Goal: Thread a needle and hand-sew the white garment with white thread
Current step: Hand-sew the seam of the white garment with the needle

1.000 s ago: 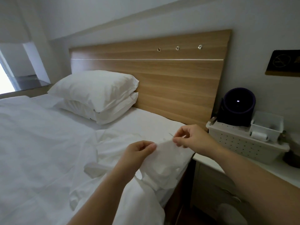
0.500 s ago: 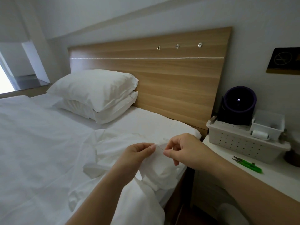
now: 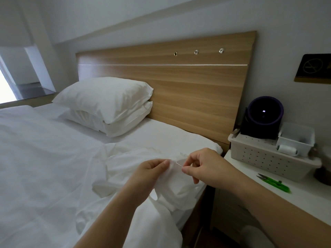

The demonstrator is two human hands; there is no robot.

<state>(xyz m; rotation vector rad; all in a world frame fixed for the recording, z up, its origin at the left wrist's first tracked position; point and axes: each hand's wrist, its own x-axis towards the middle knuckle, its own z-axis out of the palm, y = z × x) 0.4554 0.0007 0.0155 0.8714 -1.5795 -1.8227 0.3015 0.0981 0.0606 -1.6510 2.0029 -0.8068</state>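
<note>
- The left hand [image 3: 152, 170] pinches the garment [image 3: 176, 181] fold at the bed's right edge.
- The right hand [image 3: 200, 166] pinches the needle [image 3: 178, 164]; a slip could prick the left fingertips [image 3: 165, 162].

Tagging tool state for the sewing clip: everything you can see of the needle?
The needle is a thin, straight, metallic-looking sliver, tilted, upper end leftward. The right hand pinches its lower end between thumb and forefinger; its other end reaches the white garment where the left hand pinches it. Whether it has pierced the cloth is unclear; eye and thread are too fine to see.
</note>
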